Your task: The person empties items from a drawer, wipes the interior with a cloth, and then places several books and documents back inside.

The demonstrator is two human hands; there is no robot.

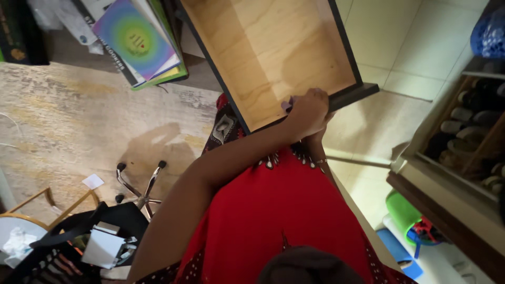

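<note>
Wooden drawer [273, 52] w/ dark frame was held up over the rug [79, 121], tilted, by its front edge. Left hand [307, 113] was curled tight on that edge, fingers closed round the rim plus a small purple bit [286, 104]. Right hand sat under it, mostly hidden, so can't tell its grip. Best done w/ both hands supporting the front edge, keeping it level.

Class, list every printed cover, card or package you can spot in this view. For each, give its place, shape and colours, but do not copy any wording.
Rainbow book cover: top left, rectangular, green centre fading to blue and purple.
Dark book: far top left corner, black-green.
White box: bottom left, in a black bag.
</note>
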